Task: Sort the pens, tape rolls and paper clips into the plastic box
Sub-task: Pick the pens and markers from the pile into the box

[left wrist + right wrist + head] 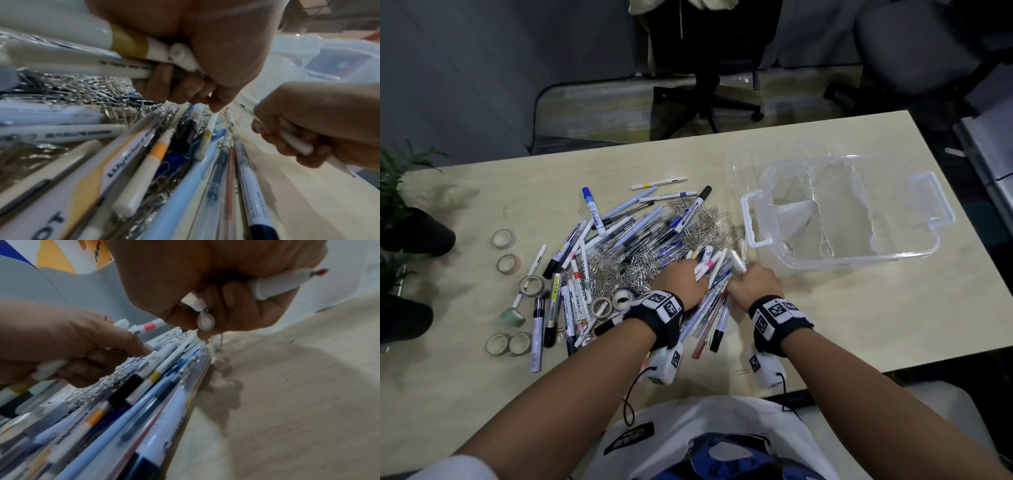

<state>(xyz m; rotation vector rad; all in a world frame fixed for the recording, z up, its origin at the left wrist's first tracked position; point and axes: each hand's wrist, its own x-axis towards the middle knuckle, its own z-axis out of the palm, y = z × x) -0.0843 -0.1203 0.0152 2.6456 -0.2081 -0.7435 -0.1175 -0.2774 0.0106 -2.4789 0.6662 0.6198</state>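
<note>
Both forearms reach out from the person's white shirt, each wrist strapped with a black band carrying printed markers. Just beyond them, the left hand has its grip curled around a bunch of white markers, and the right hand is likewise clamped on a few white pens; gathering a fistful at a time looks like the quicker way to clear so many.

Under and between the hands lies the heap of pens, many lying roughly lengthwise towards the person, tangled with a silvery mass of paper clips beneath them. Clips may well cling to lifted pens, so a shake could be needed.

Off to the left, the tape rolls sit apart on the worktop, some flat, some on edge, untouched so far.

Further right, beside the heap, the clear plastic box stands with its handles out and its divided compartments showing nothing inside, close enough for the right hand to drop its load with a short reach. Office chairs stand beyond the far edge.
</note>
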